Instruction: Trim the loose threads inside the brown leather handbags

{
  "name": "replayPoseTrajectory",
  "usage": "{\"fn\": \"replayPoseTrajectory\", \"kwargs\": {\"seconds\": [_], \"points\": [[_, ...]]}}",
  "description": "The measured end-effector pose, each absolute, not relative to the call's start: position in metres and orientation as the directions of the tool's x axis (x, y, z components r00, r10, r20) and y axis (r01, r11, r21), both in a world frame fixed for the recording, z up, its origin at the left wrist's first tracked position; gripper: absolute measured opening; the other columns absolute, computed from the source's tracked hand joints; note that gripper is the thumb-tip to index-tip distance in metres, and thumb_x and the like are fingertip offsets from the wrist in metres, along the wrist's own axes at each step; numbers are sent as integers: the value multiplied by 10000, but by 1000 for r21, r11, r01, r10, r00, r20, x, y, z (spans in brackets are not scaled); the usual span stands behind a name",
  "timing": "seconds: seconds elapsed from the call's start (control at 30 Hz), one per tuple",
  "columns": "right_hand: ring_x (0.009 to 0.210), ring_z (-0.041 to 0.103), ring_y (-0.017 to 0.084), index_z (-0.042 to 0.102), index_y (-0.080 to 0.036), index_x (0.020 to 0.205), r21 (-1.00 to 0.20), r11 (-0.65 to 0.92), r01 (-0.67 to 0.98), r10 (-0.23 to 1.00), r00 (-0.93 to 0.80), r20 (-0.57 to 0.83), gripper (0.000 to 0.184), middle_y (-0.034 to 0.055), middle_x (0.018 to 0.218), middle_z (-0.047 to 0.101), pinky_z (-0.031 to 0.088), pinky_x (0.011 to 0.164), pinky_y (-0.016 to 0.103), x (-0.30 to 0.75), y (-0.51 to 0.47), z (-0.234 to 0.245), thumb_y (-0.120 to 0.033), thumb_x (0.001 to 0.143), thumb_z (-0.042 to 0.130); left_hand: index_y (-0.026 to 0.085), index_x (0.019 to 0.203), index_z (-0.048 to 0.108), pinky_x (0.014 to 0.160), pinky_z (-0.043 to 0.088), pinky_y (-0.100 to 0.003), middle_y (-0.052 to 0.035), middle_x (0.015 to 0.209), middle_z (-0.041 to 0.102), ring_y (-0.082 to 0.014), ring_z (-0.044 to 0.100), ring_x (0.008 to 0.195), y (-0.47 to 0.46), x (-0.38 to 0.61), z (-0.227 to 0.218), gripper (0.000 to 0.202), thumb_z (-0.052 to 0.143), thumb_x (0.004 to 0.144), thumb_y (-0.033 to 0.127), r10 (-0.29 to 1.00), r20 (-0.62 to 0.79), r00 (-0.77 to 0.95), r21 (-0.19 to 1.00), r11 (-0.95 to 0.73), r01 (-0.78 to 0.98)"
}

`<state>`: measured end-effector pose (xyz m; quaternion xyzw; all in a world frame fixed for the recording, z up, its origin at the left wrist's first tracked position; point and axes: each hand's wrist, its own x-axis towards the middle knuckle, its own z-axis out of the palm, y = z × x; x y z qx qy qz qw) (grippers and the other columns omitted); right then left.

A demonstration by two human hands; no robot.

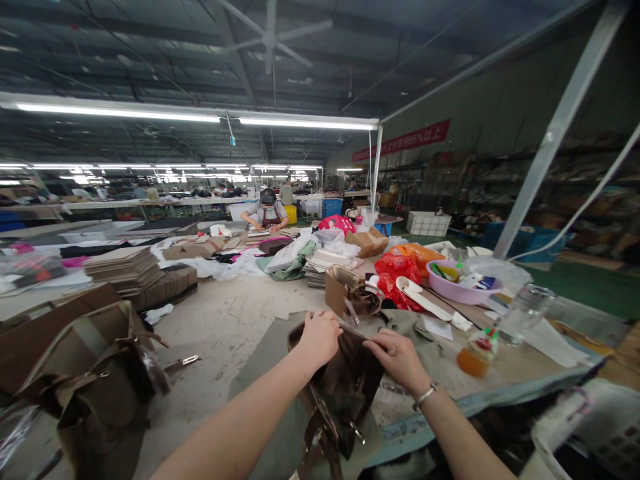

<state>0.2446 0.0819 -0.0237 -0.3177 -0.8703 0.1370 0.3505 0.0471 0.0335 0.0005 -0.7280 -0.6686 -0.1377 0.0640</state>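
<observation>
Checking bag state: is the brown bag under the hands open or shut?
Cannot tell. Both the left hand and right hand press on the brown bag's top edge, hiding any opening; straps hang loose below.

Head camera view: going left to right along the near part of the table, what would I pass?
Brown bag at the left → left hand → right hand, both on a dark brown bag → small orange-bottomed bottle → clear glass jar.
</observation>
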Motion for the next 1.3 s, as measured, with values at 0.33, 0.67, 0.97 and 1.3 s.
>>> {"fn": "replayPoseTrajectory", "kwargs": {"seconds": [0.33,0.67,0.97,1.3], "points": [[656,531,151,600,-200,617,-390,785,481,619,-593,514,382,24,643,547,394,604,258,242,84,-24,-397,885,412,176,799,643,896,314,-443,-72,970,605,-230,484,983,35,50,6,217,451,830,270,974,227,28,127,-58,990],[703,571,150,670,-246,888,-322,765,558,644,-668,372,355,17,775,617,417,620,245,238,81,-5,-539,815,485,171,824,653,893,331,-462,-86,944,606,-248,488,990,37,51,8,230,441,831,261,977,212,15,116,-40,992],[655,563,137,658,-214,678,-108,759,642,623,-669,406,332,26,671,604,378,595,238,211,86,-8,-368,880,446,180,830,642,895,323,-469,-79,960,602,-248,476,1001,37,51,6,235,420,841,259,972,233,12,113,-40,993],[745,612,188,662,-259,886,-79,739,669,657,-689,305,465,40,769,669,404,600,246,210,84,3,-654,768,447,175,846,642,889,329,-455,-82,964,601,-238,487,988,41,47,-1,239,424,848,273,968,250,1,86,-23,996]]}}
